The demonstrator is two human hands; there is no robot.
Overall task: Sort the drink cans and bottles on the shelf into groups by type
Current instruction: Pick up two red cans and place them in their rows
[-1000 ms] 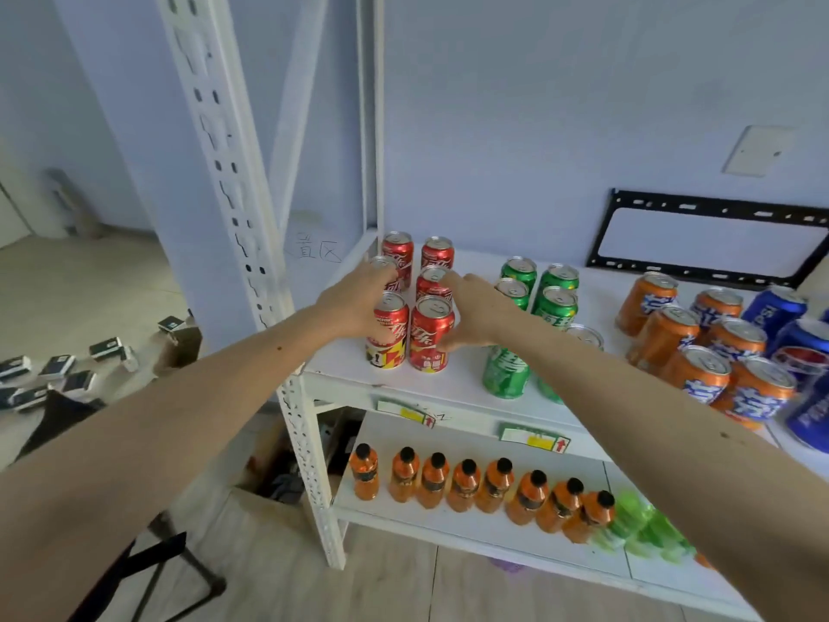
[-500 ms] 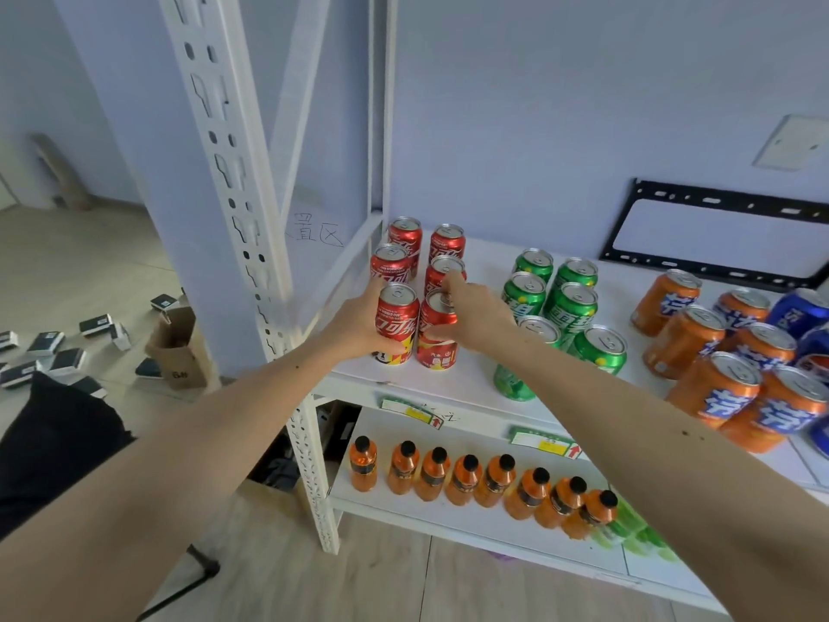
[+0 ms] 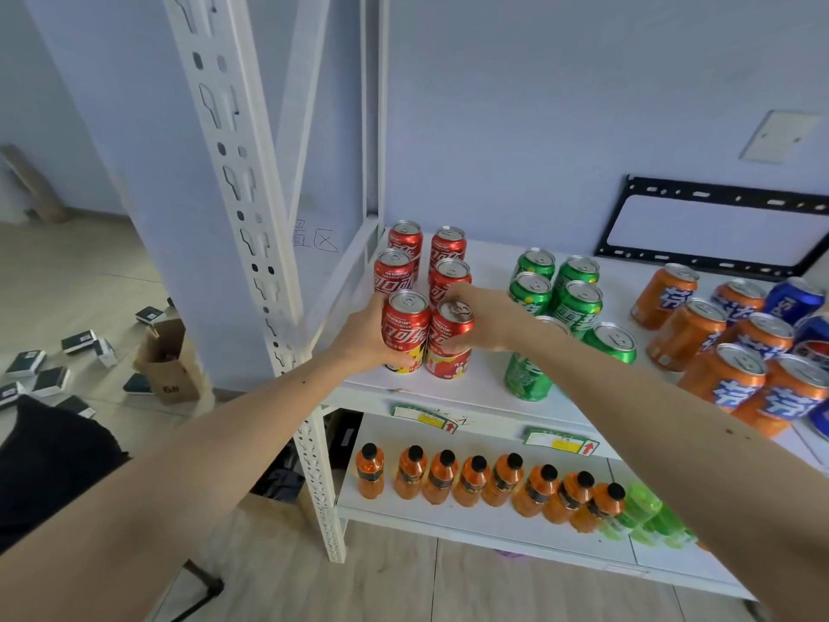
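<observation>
Both hands grip: left hand (image 3: 363, 338) curls round the front-left red can (image 3: 405, 332), right hand (image 3: 482, 318) round the front-right red can (image 3: 450, 338), cans touching between the palms on the shelf (image 3: 484, 388).

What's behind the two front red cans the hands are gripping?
Behind the front red cans, gripped by the left hand and right hand, stand four more red cans in two rows. The right hand covers part of one.

Pale blue wall (image 3: 560, 105), wood-look floor (image 3: 67, 280), white slotted upright (image 3: 233, 172)
</observation>
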